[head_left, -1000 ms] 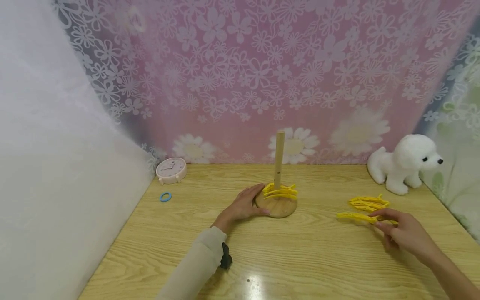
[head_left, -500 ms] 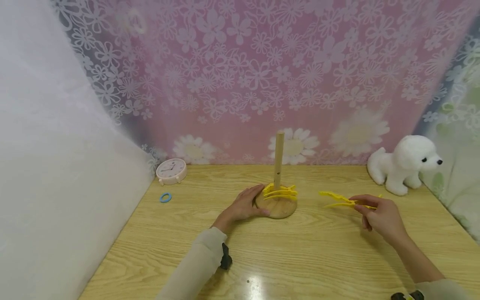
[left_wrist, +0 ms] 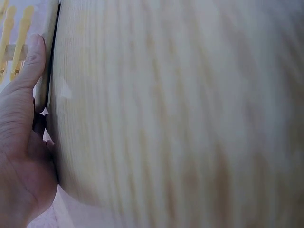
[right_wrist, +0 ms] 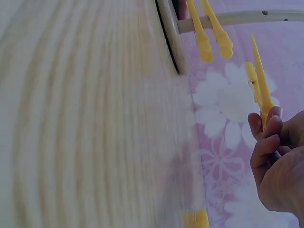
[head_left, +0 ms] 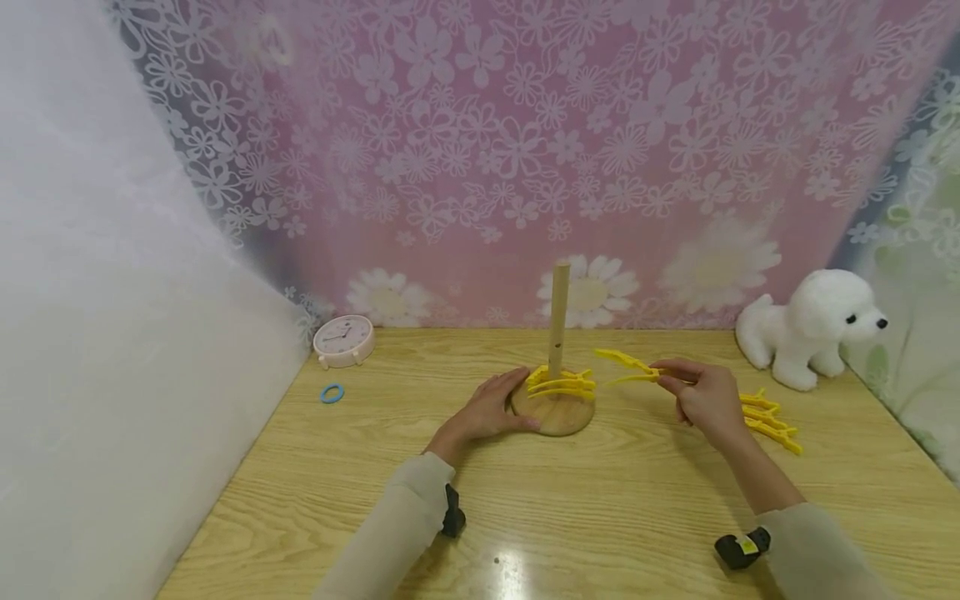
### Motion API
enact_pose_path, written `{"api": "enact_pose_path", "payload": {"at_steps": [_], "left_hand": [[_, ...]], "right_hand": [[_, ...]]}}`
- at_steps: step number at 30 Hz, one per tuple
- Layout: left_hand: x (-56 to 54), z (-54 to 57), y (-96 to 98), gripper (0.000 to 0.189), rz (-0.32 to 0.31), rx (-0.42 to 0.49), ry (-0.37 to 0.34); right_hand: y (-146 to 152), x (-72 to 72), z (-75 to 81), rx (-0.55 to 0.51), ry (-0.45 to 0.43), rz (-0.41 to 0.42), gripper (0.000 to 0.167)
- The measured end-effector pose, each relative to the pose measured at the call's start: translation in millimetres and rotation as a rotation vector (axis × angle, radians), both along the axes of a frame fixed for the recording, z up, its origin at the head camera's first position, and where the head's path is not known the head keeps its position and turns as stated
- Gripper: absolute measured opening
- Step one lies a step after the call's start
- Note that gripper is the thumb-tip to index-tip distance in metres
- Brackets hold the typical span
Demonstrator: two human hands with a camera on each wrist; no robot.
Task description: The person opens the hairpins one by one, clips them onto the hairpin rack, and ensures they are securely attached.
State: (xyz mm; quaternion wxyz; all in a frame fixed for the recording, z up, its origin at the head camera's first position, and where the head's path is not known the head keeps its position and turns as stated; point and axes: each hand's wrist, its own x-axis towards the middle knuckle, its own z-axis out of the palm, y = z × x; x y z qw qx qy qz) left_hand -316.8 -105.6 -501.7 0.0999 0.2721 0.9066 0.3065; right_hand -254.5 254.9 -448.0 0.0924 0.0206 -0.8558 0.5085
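In the head view a wooden stand with a round base (head_left: 555, 421) and an upright post (head_left: 559, 317) is on the table. My left hand (head_left: 491, 408) grips the base's left edge, thumb on the near side. Yellow hair clips (head_left: 562, 385) are clamped low around the post. To the right of the post, my right hand (head_left: 705, 398) pinches another yellow hair clip (head_left: 630, 367) by its rear end, its jaws spread toward the post. In the right wrist view that hair clip (right_wrist: 260, 78) is apart from the post. Several more yellow hair clips (head_left: 767, 417) lie behind the right hand.
A pink clock (head_left: 343, 340) and a blue ring (head_left: 332, 393) lie at the table's left. At the back right sits a white plush dog (head_left: 813, 325). A flowered curtain (head_left: 480, 167) hangs behind the wooden table (head_left: 600, 517).
My right hand has lifted a hair clip off the pile and carried it left toward the post. The clip's jaws have spread apart. My left hand has stayed on the base.
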Motion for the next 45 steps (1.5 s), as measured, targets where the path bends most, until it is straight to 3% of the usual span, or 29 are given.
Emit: {"api": "enact_pose_path", "payload": {"at_steps": [19, 33, 45], "left_hand": [[-1.2, 0.8, -0.5, 0.1, 0.007, 0.002, 0.008], [-1.6, -1.0, -0.1, 0.1, 0.016, 0.007, 0.0], [-2.1, -0.2, -1.0, 0.1, 0.02, -0.001, -0.003]], "right_hand": [[-59, -37.4, -2.4, 0.006, 0.036, 0.043, 0.024], [-82, -42.3, -0.9, 0.132, 0.112, 0.113, 0.02], [-81, -44.7, -2.8, 0.061, -0.012, 0.177, 0.023]]}}
